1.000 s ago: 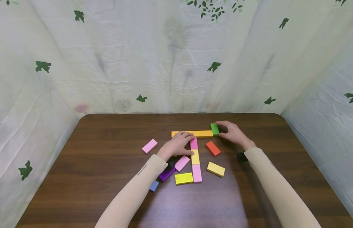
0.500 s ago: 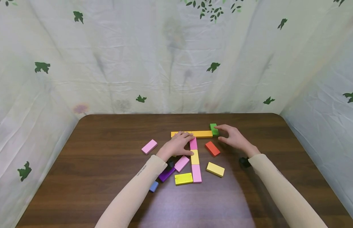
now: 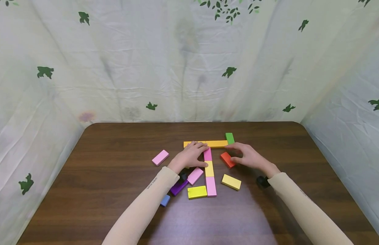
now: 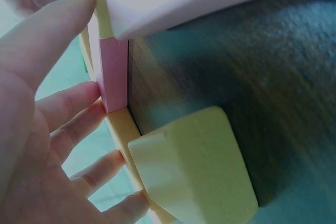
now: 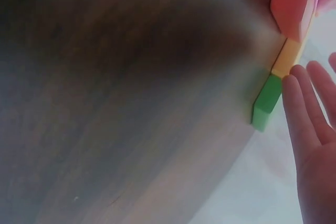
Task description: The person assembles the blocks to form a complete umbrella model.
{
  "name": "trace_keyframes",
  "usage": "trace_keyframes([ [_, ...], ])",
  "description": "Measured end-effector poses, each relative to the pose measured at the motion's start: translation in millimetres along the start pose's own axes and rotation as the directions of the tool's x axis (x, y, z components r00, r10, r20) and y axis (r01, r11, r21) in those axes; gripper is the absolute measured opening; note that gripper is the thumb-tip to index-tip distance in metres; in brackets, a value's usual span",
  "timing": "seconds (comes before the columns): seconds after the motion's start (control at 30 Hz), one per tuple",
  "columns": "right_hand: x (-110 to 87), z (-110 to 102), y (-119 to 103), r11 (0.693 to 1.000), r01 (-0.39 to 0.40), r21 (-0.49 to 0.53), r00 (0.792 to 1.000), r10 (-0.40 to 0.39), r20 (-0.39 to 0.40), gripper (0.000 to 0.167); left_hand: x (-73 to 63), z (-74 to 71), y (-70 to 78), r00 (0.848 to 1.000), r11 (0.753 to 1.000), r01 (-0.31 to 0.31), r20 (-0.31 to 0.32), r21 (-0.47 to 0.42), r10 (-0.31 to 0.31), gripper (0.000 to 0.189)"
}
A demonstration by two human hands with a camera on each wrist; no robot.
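Across a wood-grain worktop (image 3: 116, 190): smooth coloured blocks beneath two spread hands

Around the T of orange bars (image 3: 217, 144) and pink-yellow-pink column (image 3: 211, 187), loose oblongs: lone pink block (image 3: 160, 157) leftmost; lilac block (image 3: 195, 176), purple block (image 3: 179, 188) and blue block (image 3: 165, 200) close together, the last partly behind the left sleeve (image 3: 140, 207). Green block (image 3: 229, 137) crosswise at the bar's right end. Blocking part of the crossbar, left hand (image 3: 191, 155), fingers extended, touching blocks, gripping nothing. Over the red block (image 3: 226, 158), right hand (image 3: 250, 156), thumb and fingers parted; contact unclear. Behind, creased leaf-printed cloth (image 3: 116, 85).
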State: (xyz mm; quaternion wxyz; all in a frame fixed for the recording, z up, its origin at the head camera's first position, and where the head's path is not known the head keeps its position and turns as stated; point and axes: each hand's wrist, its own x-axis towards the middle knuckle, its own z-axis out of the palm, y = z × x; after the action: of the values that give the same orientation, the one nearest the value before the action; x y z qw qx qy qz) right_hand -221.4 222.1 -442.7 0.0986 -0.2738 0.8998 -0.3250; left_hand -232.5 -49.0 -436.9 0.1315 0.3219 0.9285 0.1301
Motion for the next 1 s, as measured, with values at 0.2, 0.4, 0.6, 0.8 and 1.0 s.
trace_keyframes([
  [0.2, -2.8, 5, -4, 0.999, 0.032, -0.025, 0.999, -0.031, 0.043, 0.051, -0.6, -0.4, 0.5, 1.0, 1.0, -0.001, 0.002, -0.004, 0.001, 0.07],
  [0.4, -4.4, 9, -7, 0.998, 0.002, -0.058, 0.996, 0.003, 0.086, 0.055, -0.4, -0.3, 0.0, 1.0, 1.0, 0.006, 0.011, -0.01, -0.006, 0.071],
  [0.6, -4.2, 12, -8, 0.995, 0.002, -0.101, 0.995, 0.008, 0.099, 0.056, 0.3, -0.2, -0.7, 1.0, 1.0, 0.012, 0.014, -0.006, -0.012, 0.071],
  [0.8, -4.0, 14, -8, 0.992, 0.001, -0.13, 0.995, 0.012, 0.094, 0.057, 0.5, 0.2, -1.0, 1.0, 1.0, 0.015, 0.018, -0.005, -0.015, 0.071],
  [1.0, -3.1, 15, -11, 0.991, -0.025, -0.129, 0.994, 0.038, 0.098, 0.057, 0.0, 1.0, -1.7, 1.0, 1.0, 0.015, 0.018, -0.005, -0.015, 0.072],
])
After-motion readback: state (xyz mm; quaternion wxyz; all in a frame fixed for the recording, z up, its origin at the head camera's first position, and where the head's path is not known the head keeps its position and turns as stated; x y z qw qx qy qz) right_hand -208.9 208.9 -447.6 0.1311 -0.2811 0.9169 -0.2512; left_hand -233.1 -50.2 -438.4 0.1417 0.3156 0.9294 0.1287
